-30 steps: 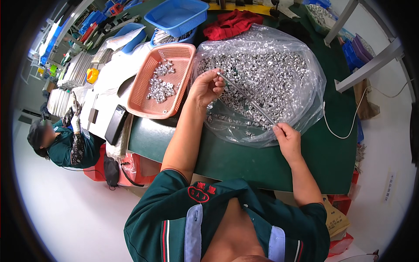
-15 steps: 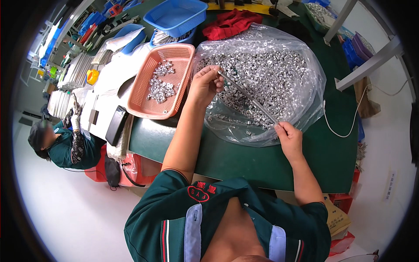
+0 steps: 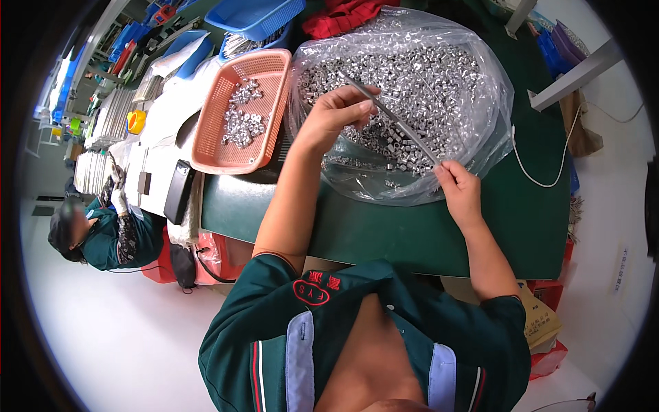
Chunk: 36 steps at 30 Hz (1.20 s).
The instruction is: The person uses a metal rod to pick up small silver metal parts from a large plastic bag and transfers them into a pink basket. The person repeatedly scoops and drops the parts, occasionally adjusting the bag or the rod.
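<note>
A thin grey metal rod [image 3: 405, 129] slants from upper left to lower right above a clear plastic bag [image 3: 491, 137] full of small silvery metal sleeves [image 3: 419, 72]. Its lower right end is pinched by my right hand [image 3: 461, 189], between thumb and fingers. Some way below the rod's upper end, the thumb and index finger of my left hand [image 3: 335, 118] close around it, and that upper end sticks out past them. Whether a small piece sits under the left fingertips is hidden. Left of the bag, a salmon-coloured plastic basket [image 3: 206, 147] holds several loose silvery pieces [image 3: 244, 127].
Blue baskets [image 3: 264, 19] and red cloth [image 3: 343, 17] lie at the back of the green table [image 3: 384, 237]. A black case [image 3: 180, 192] lies left of the salmon basket. A white cable [image 3: 532, 180] and metal post [image 3: 576, 74] stand right. Another person [image 3: 110, 233] works at far left.
My left hand has shifted from the rod's upper end down along it, so that end now sticks out. The view has moved; my right hand still holds the lower end.
</note>
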Tool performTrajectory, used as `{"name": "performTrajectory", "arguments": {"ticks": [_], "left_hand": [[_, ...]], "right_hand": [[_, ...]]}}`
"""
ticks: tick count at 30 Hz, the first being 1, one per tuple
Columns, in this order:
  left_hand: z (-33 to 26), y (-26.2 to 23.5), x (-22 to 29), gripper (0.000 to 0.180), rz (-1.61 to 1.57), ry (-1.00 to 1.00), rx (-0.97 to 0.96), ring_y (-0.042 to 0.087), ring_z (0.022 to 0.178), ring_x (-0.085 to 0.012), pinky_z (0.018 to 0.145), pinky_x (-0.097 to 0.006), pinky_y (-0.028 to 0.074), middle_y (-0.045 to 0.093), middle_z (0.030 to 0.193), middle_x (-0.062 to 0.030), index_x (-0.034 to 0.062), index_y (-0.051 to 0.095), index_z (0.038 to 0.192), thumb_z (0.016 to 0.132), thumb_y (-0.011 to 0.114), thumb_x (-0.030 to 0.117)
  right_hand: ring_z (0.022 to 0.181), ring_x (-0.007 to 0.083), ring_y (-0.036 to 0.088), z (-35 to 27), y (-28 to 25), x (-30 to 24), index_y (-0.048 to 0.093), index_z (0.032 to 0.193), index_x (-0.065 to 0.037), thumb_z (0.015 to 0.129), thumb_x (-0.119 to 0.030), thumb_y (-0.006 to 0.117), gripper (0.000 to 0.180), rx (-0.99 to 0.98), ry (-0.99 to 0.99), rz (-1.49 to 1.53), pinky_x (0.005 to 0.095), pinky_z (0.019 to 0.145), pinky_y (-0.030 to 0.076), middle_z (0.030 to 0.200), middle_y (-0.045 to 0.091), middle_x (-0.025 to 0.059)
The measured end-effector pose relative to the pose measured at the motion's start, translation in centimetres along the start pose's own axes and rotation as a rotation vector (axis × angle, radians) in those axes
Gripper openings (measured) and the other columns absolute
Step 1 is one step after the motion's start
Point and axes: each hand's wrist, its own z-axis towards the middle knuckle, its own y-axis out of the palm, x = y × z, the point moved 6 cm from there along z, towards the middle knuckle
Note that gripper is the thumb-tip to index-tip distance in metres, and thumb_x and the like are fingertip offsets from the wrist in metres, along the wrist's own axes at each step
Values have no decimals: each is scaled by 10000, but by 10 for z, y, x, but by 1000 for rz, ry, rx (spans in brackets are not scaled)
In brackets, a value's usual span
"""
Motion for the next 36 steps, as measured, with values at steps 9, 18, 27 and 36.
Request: {"name": "performTrajectory", "arguments": {"ticks": [9,18,27,36], "left_hand": [[5,-27,-4,248,-232,119,151,547,702,-109,654,-244,420,625,808,-42,-18,647,1027,909,616,198],[-1,37,-34,288,115,-119,-71,620,790,-115,730,-248,481,689,901,-74,-18,654,1074,859,679,173],[-8,-58,9,192,962,90,455,665,751,-220,714,-312,503,695,804,-123,20,696,949,806,659,143],[0,-45,-14,181,1428,92,305,627,879,-324,772,-418,495,660,884,-137,73,696,909,754,644,149]], "right_hand": [[536,70,435,-1,0,-3,620,870,-2,874,-126,652,128,0,-30,-5,258,503,376,578,504,42],[559,50,412,1,-6,4,617,880,11,890,-125,638,138,35,8,46,242,509,367,590,492,5],[579,44,413,0,-6,4,621,896,14,888,-132,647,148,31,27,66,235,520,369,608,501,-2],[578,46,406,2,-3,4,612,876,15,888,-130,646,149,12,38,57,236,520,367,602,487,-1]]}}
